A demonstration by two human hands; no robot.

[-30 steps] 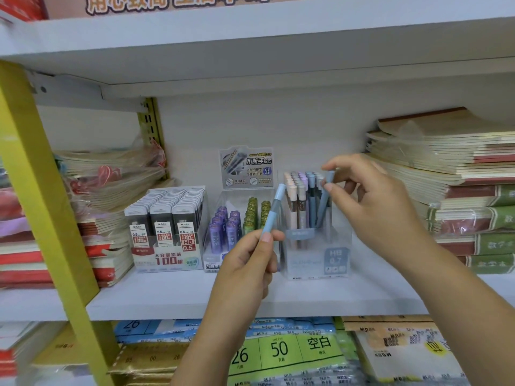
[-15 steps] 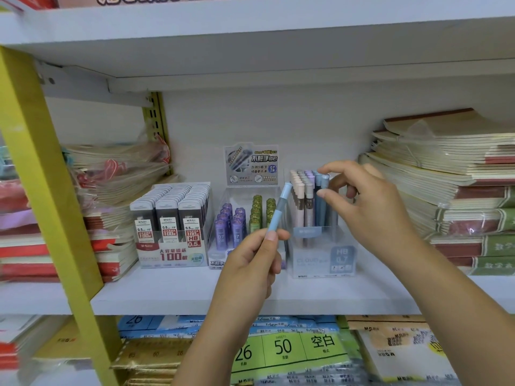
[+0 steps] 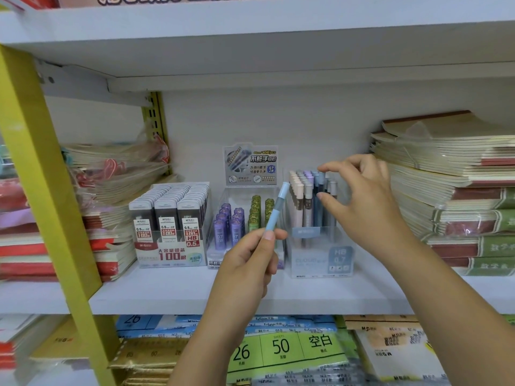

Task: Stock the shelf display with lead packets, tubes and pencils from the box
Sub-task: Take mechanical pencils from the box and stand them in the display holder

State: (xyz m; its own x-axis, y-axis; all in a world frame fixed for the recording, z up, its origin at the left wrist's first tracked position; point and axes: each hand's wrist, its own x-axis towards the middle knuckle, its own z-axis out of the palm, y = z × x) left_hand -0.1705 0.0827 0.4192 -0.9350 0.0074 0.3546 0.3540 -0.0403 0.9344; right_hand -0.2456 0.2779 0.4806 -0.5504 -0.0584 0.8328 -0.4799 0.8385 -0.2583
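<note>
My left hand (image 3: pixel 250 263) pinches a light blue mechanical pencil (image 3: pixel 276 207) upright in front of the shelf, tip end down in my fingers. My right hand (image 3: pixel 362 201) hovers at the clear pencil display box (image 3: pixel 320 260), which holds pink, purple and blue pencils. Its index fingertip is at the top of a blue pencil (image 3: pixel 321 190) standing in the box, the thumb lower and apart from it. Left of that stands the lead tube display (image 3: pixel 237 227) with purple and green tubes, and further left the lead packet box (image 3: pixel 170 232).
All three displays sit on a white shelf board (image 3: pixel 167 293). Stacks of wrapped notebooks (image 3: pixel 451 190) crowd the right side, more stacks (image 3: pixel 111 190) the left. A yellow upright (image 3: pixel 47 190) slants at the left. Paper packs (image 3: pixel 284 346) fill the shelf below.
My right hand has lowered a blue pencil into the display box and loosened its fingers from it. My left hand has kept its pencil nearly still.
</note>
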